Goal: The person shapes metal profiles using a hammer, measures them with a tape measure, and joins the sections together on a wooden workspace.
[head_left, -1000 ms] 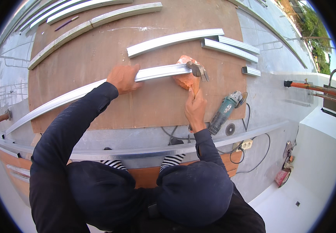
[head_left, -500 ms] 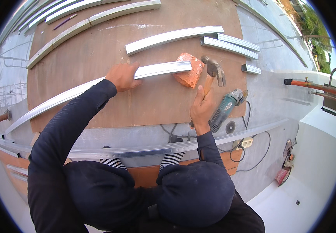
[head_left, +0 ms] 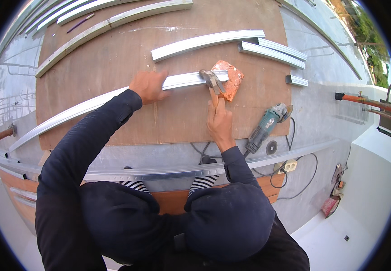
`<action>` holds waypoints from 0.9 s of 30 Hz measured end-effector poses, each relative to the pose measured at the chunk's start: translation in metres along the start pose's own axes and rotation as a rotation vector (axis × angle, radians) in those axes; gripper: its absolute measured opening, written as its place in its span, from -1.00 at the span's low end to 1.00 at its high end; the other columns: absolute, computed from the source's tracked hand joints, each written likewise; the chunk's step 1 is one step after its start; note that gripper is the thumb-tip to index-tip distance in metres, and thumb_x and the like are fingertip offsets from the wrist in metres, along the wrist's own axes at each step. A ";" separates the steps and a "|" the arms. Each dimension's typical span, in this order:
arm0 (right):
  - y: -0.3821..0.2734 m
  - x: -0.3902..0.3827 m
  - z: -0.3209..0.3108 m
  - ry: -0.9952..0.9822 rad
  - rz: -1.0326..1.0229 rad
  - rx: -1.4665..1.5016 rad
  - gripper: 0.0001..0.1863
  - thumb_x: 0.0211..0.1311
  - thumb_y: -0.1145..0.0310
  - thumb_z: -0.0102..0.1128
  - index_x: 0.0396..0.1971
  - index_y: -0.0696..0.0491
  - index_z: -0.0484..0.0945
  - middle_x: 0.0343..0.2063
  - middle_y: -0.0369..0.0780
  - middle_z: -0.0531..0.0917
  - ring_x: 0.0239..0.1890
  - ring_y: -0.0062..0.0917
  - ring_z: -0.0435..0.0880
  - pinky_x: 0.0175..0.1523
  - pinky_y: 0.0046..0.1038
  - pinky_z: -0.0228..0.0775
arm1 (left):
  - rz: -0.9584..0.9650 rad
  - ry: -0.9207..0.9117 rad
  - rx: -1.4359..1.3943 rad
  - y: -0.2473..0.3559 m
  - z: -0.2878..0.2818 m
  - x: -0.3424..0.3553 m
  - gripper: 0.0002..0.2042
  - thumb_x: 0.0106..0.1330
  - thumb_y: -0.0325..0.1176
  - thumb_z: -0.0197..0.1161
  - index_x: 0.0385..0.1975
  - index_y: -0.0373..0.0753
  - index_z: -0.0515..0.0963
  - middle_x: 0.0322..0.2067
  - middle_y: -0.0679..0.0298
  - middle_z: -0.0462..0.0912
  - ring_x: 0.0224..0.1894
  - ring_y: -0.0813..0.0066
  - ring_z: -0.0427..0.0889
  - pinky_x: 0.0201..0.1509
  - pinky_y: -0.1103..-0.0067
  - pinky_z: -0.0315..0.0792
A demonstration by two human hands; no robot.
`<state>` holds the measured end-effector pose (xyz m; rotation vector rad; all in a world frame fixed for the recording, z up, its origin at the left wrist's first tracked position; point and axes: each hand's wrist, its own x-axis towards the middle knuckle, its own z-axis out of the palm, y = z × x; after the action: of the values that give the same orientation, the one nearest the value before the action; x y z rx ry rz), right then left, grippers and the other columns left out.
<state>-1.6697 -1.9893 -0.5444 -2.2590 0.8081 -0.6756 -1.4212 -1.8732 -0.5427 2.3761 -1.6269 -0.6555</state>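
My left hand (head_left: 149,87) is closed over a long silvery metal channel (head_left: 184,81) that runs from the lower left toward the middle of the brown board. The channel's right end rests on a broken orange brick (head_left: 233,81). In my right hand (head_left: 219,123) is the wooden handle of a claw hammer (head_left: 212,81). The hammer's head lies over the channel close to the brick; whether it touches the metal I cannot tell.
A green angle grinder (head_left: 265,126) lies right of my right hand, near a loose disc (head_left: 271,147) and a socket block (head_left: 285,166). Cut channel pieces (head_left: 209,44) lie beyond the brick. A long metal profile (head_left: 168,174) crosses before my knees.
The hammer has moved left from beside the brick to over the channel, with my right hand turning along. My left hand keeps its grip on the channel.
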 end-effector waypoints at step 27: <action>0.011 -0.001 -0.056 0.116 0.493 0.249 -0.63 0.52 0.16 0.02 -0.41 0.14 0.40 -0.68 -0.25 0.36 -0.63 -0.61 0.35 -0.51 -0.40 0.18 | 0.133 0.234 -0.036 0.017 -0.012 0.011 -0.50 0.36 0.09 0.23 -0.12 -0.31 0.45 -0.38 -0.08 0.65 -0.37 0.00 0.66 -0.26 0.26 0.52</action>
<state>-1.7103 -2.0171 -0.5154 -1.7170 1.2100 -0.6309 -1.4270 -1.8915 -0.5284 2.2009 -1.6382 -0.3640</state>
